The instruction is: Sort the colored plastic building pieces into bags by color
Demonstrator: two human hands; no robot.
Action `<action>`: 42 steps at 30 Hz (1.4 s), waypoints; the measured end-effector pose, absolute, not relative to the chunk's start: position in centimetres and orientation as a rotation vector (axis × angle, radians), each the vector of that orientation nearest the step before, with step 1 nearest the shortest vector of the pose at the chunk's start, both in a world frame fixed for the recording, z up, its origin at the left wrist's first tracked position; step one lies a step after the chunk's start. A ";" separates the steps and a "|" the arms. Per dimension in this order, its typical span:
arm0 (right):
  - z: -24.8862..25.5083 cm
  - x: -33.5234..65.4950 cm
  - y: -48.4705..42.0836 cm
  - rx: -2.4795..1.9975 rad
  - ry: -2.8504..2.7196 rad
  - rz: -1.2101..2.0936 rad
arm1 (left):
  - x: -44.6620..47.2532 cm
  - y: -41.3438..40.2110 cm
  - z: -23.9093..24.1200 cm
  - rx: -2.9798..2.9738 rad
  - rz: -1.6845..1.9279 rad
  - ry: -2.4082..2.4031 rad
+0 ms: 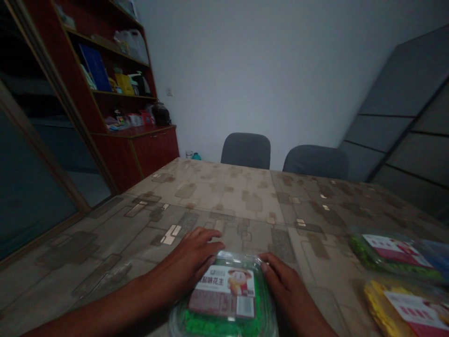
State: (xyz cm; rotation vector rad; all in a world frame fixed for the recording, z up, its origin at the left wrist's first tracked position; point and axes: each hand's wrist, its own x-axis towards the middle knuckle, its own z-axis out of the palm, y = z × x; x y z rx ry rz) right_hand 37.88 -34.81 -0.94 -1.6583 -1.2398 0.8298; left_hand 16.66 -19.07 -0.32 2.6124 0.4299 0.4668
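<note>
Hands point(199, 248) point(282, 276) flanking clear container point(224, 297), left fingers point(207, 234) parted, right at corner

I'm looking into what seems a home dining room: here's a broad patterned table point(228, 199), grey chairs point(245, 150) tucked along its far side! And over left, a reddish cabinet point(156, 150), its shelves point(122, 95) crammed with household odds and ends point(94, 67).

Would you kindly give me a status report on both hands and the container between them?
Left hand and right hand at opposite sides of the container. Its label faces up. Yellow-filled container off to the right, apart.
</note>
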 end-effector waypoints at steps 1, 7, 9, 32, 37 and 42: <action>-1.0 37.7 -34.8 -1.639 -1.213 0.845 | 16.4 -19.1 -0.7 2.558 0.464 0.457; -1.2 37.2 -34.5 -1.582 -1.073 0.878 | 15.9 -19.5 -1.8 2.278 0.498 0.521; -1.3 37.2 -34.5 -1.584 -1.068 0.880 | 15.9 -19.5 -2.1 2.206 0.532 0.539; -2.3 37.0 -33.7 -1.536 -0.878 0.966 | 16.7 -20.8 -3.3 1.048 0.604 0.799; -3.3 38.2 -33.3 -1.625 -1.028 0.855 | 15.6 -20.4 -3.5 1.203 0.702 0.819; -2.3 38.3 -33.1 -1.621 -1.082 0.880 | 15.1 -20.5 -3.3 1.204 0.648 0.834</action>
